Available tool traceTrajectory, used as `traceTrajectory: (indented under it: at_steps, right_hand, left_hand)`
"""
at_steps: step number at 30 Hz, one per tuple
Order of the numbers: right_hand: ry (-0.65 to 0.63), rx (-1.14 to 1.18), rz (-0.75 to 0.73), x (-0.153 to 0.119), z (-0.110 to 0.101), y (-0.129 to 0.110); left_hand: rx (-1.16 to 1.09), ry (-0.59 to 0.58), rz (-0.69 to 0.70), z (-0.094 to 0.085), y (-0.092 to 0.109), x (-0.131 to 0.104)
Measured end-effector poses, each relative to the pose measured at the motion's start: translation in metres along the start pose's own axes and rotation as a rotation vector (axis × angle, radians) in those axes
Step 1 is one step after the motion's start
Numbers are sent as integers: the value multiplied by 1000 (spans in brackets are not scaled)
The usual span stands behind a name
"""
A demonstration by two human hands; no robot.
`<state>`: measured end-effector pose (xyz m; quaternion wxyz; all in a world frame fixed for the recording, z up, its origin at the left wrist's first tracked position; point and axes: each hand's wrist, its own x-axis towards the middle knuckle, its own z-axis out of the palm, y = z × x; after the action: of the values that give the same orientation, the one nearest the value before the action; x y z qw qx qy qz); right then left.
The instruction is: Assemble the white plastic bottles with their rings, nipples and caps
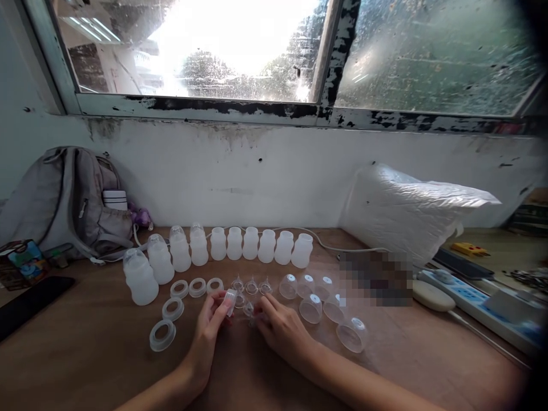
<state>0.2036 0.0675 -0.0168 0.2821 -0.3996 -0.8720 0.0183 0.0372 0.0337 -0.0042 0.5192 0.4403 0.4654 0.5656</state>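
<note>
My left hand (212,314) pinches a translucent collar ring (231,301), tipped on edge, between thumb and fingers. Just to its right, the fingers of my right hand (282,328) are closed on a clear bottle teat (248,309), partly hidden by them. Several more clear teats (252,287) stand on the table beyond both hands. Loose collar rings (172,309) lie in a curve to the left. On the right, clear dome caps (310,309) rest in a group. Open frosted baby bottles (250,244) line the back, and capped bottles (141,278) continue that row leftward.
A grey backpack (64,200) leans at the back left, near a black phone-like slab (32,305). At the back right sits a silvery padded bag (411,211). A power strip (475,305) and a white cable (492,339) run along the right side.
</note>
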Motion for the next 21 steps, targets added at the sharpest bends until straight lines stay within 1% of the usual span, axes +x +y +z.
traceTrajectory:
  at_steps: [5,7,9,11,13,15,17,21]
  right_hand:
    - [91,1,54,-3,-3,9]
    - [122,44,42,-5,-3,11]
    - [139,85,-6,-7,-3,10]
    - [102,105,-92,-8,-3,7]
    - [9,110,-189,-9,-5,2]
    - [-81,125,-250,-9,-7,-1]
    - [-126,163,-254,-8,-11,-4]
    - [-153,221,-231,-5,-17,-8]
  left_hand:
    - [36,-54,-42,3,10,-3]
    - [24,-58,-60,4,14,-4]
    - [2,-58,-68,4,14,-4]
    - [-16,-47,-62,3,12,-3]
    - [-23,-28,-53,3,8,-2]
    - [-24,-13,-47,2,5,-2]
    - [-28,-12,-47,2,3,-2]
    - [-34,-15,-51,0,1,-1]
